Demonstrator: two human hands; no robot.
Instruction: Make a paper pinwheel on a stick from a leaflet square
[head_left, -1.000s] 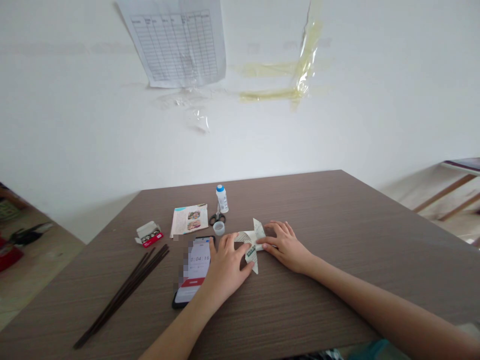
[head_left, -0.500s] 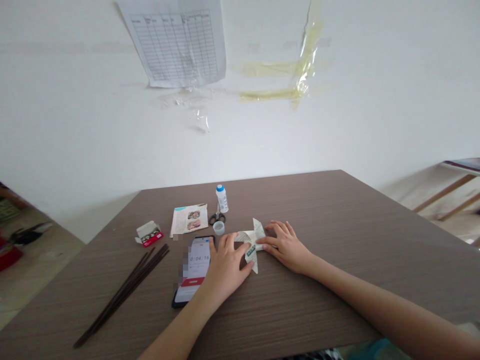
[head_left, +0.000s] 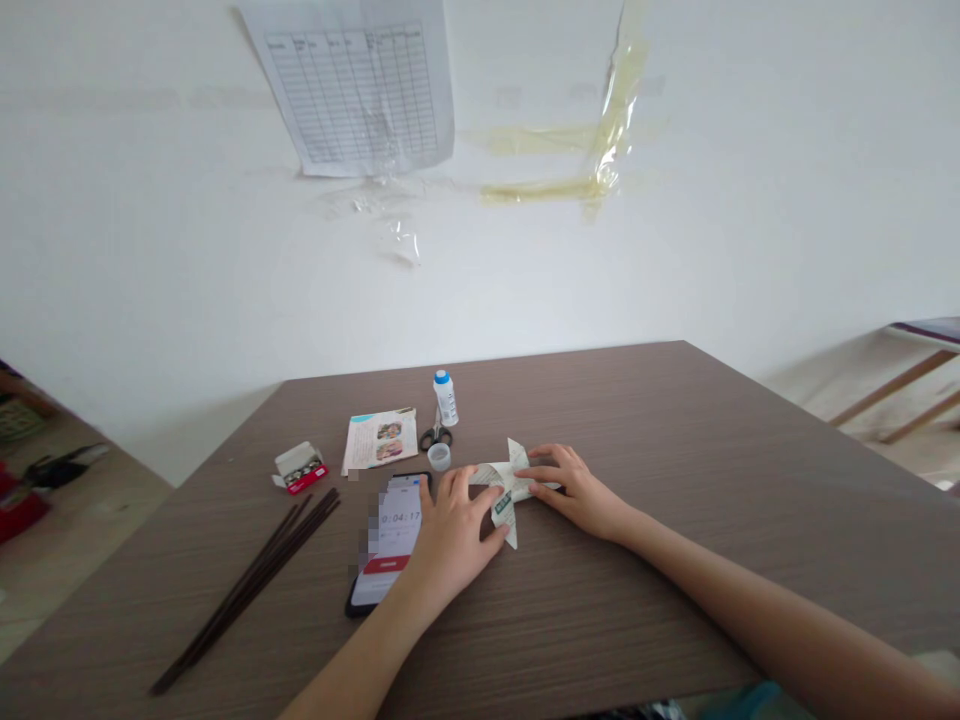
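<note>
Left hand point(head_left: 450, 525) and right hand point(head_left: 574, 490) lie flat, fingers spread and gripping nothing, pinning the folded paper pinwheel point(head_left: 504, 492) beneath their fingertips — even, steady downward pressure should crease it cleanly.

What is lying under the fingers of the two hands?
A folded paper on the table. The left hand rests on its left part, the right hand on its right. The covered parts are hidden.

White wall point(head_left: 675, 280) with taped sheet point(head_left: 360, 85) behind a brown wood-grain table point(head_left: 675, 450).
</note>
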